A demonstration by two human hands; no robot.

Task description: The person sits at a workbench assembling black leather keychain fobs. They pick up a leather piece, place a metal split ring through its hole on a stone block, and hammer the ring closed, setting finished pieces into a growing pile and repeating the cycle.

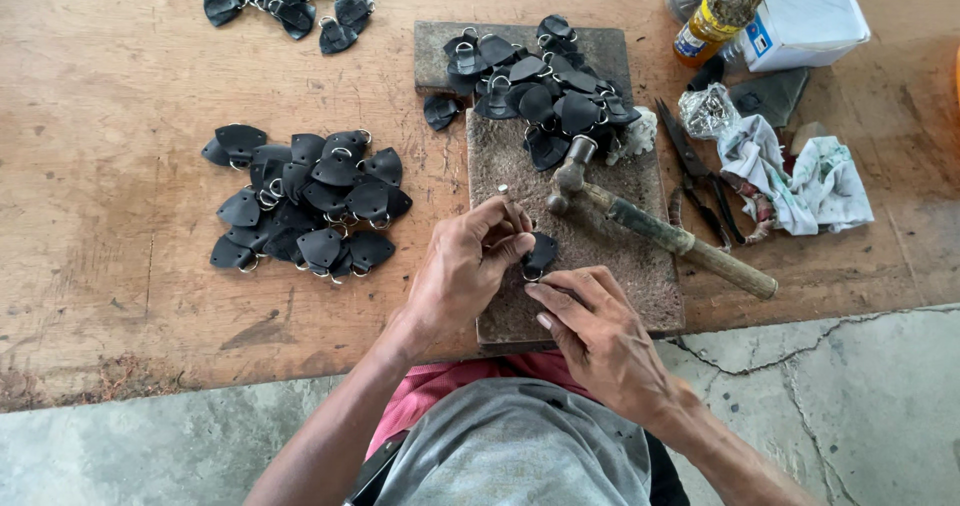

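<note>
Left hand (462,266) pinching black leather tab (541,254), right hand (598,331) touching it (on stone slab (640,266)), hammer (650,221) beside

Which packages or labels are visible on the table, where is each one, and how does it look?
White box: top right corner of the table, rectangular, white with a small blue mark on its side.
Bottle: just left of the box, brownish, with a yellow label banded in red and blue.
No signs or screens.

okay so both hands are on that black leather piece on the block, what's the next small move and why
Probably the right hand lets go and takes the hammer: the left hand holds a small punch upright on the black leather piece, and the hammer lies just beside it.
</note>
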